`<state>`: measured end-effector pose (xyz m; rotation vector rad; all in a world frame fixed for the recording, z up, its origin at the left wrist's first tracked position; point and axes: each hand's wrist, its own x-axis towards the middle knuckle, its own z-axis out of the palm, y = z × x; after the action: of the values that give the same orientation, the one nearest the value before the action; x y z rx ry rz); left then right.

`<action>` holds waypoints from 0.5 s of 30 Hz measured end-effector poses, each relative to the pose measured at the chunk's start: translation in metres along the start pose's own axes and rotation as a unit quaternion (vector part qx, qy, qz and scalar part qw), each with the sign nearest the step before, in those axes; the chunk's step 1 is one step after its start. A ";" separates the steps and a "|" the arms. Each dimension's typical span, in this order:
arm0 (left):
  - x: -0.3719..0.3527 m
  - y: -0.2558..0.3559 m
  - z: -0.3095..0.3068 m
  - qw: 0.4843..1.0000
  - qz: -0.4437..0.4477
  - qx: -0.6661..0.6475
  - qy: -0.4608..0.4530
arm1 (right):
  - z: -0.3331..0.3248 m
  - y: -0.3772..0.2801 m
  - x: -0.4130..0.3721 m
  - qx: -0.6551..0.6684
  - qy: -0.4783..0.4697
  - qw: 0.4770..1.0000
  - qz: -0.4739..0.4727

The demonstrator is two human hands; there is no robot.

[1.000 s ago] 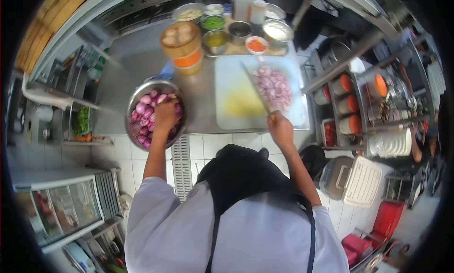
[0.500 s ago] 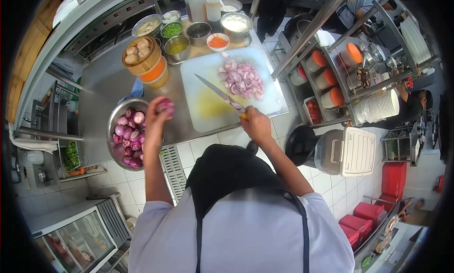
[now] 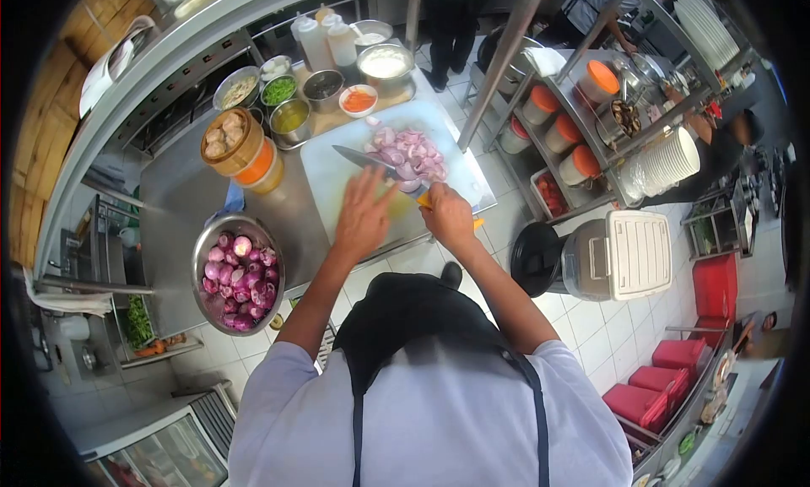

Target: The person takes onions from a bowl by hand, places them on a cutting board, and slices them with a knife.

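My right hand [image 3: 448, 215] is wrapped round the yellow handle of a kitchen knife [image 3: 359, 156], its blade pointing up and left along the near side of the onion heap. My left hand [image 3: 364, 210] is over the white cutting board [image 3: 325, 173], fingers spread and slightly blurred, close to the blade. No onion shows in it. Cut red onion pieces [image 3: 413, 149] are heaped on the board's right half. Whole peeled red onions [image 3: 240, 276] fill a steel bowl [image 3: 199, 294] left of my left arm.
A bamboo steamer [image 3: 229, 141] with dumplings stands left of the board. Beyond it are bowls of chopped greens [image 3: 278, 89] and orange strips [image 3: 359, 100], and squeeze bottles [image 3: 315, 44]. Shelves with orange-lidded jars [image 3: 564, 134] rise at right. Another person [image 3: 453, 23] stands behind the table.
My left hand has moved right from beside the bowl to the board; the onion it held is no longer in it. The knife has shifted closer to the heap of pieces. The view has shifted slightly.
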<state>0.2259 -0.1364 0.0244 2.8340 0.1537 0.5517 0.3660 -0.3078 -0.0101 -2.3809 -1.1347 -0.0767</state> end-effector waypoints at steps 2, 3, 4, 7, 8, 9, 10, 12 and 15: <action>0.019 0.011 0.018 0.998 0.052 0.012 -0.029 | -0.004 -0.002 0.006 0.005 0.011 1.000 -0.018; 0.027 0.012 0.027 0.996 0.078 0.017 -0.041 | -0.006 -0.002 0.008 0.006 0.017 0.999 -0.028; 0.034 0.010 0.033 0.997 0.075 -0.002 -0.036 | -0.008 -0.002 0.009 0.002 0.015 1.000 -0.027; 0.054 0.004 0.044 0.996 0.077 -0.039 -0.030 | -0.018 0.003 0.010 -0.007 0.010 1.000 -0.015; 0.058 0.002 0.048 0.995 0.082 -0.036 -0.035 | -0.022 0.006 0.008 -0.007 0.008 1.000 -0.007; 0.061 0.001 0.050 0.995 0.085 -0.033 -0.040 | -0.028 0.007 0.007 -0.006 0.005 1.000 0.000; 0.066 -0.002 0.052 0.995 0.085 -0.037 -0.031 | -0.035 0.009 0.006 -0.015 -0.004 1.000 0.014; 0.077 -0.011 0.056 0.995 0.084 -0.043 -0.014 | -0.056 0.015 0.002 -0.032 -0.024 0.998 0.041; 0.085 -0.028 0.061 0.997 0.053 -0.035 -0.040 | -0.090 0.027 -0.008 -0.068 -0.039 0.996 0.045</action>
<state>0.3261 -0.1106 -0.0072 2.8029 -0.0311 0.4547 0.3955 -0.3687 0.0550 -2.5723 -1.0873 -0.0325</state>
